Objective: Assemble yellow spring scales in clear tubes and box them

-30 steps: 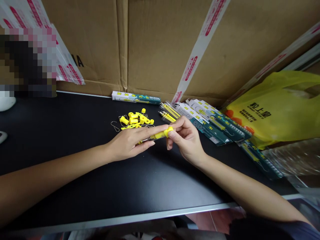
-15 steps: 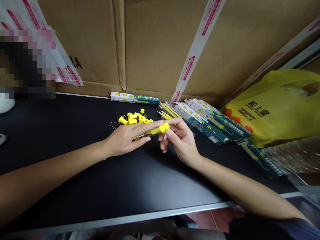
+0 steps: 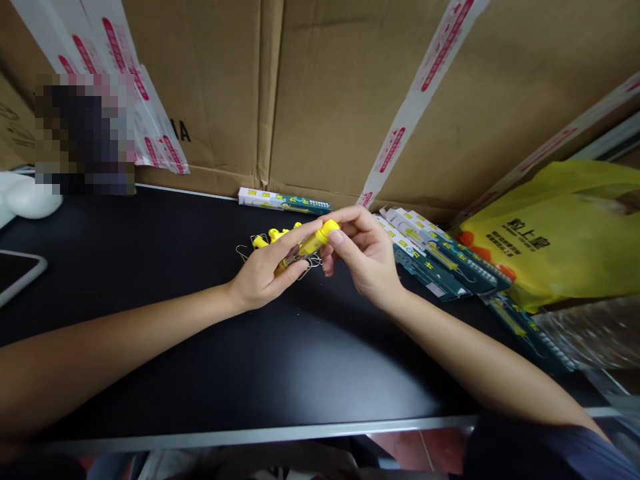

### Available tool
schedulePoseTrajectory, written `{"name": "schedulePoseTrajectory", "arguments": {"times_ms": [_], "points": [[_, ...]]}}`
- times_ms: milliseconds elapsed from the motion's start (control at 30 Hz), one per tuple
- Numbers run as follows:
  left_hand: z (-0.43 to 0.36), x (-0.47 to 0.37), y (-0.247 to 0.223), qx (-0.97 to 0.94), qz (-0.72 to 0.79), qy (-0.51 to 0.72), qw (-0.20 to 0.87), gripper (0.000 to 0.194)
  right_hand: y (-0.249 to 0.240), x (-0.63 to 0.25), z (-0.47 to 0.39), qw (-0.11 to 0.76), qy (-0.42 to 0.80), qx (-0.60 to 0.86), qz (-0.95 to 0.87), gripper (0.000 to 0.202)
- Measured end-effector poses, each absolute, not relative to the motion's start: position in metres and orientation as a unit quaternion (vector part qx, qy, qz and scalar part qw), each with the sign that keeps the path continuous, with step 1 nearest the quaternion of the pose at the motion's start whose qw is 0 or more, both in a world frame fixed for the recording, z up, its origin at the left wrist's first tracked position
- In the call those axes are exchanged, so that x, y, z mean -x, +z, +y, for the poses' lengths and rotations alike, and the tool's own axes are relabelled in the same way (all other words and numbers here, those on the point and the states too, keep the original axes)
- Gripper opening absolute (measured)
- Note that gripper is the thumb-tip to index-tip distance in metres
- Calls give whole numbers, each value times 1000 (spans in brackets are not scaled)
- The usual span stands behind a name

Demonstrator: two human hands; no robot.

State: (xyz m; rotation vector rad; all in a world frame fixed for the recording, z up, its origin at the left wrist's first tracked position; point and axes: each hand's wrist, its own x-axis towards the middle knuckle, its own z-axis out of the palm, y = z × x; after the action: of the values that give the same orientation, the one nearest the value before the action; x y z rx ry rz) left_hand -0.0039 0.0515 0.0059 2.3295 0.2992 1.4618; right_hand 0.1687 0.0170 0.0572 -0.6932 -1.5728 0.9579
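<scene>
My left hand (image 3: 263, 273) is closed around the clear tube of a spring scale (image 3: 296, 252), which slants up to the right. At its upper end is a yellow cap (image 3: 327, 231), pinched between the thumb and fingers of my right hand (image 3: 367, 263). Whether the cap is fully seated cannot be made out. Behind my left hand lie loose yellow plastic parts (image 3: 259, 241), partly hidden by the fingers. Thin wire hooks (image 3: 243, 252) lie among and beside them on the black table (image 3: 310, 360).
A printed box (image 3: 285, 201) lies by the cardboard wall (image 3: 325, 100). More spring scale boxes (image 3: 430, 270) are piled at the right, beside a yellow plastic bag (image 3: 570, 233). On the left are a phone (image 3: 20, 275) and a rounded white object (image 3: 35, 197).
The tube has tilted more steeply, its capped end now higher. Both hands still hold it. The camera view has shifted left, bringing more of the phone into sight.
</scene>
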Motion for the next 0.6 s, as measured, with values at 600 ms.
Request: {"name": "schedulePoseTrajectory", "arguments": {"times_ms": [600], "points": [[52, 2, 8, -839, 115, 491, 206, 58, 51, -180, 31, 550, 422, 275, -666, 16]]}}
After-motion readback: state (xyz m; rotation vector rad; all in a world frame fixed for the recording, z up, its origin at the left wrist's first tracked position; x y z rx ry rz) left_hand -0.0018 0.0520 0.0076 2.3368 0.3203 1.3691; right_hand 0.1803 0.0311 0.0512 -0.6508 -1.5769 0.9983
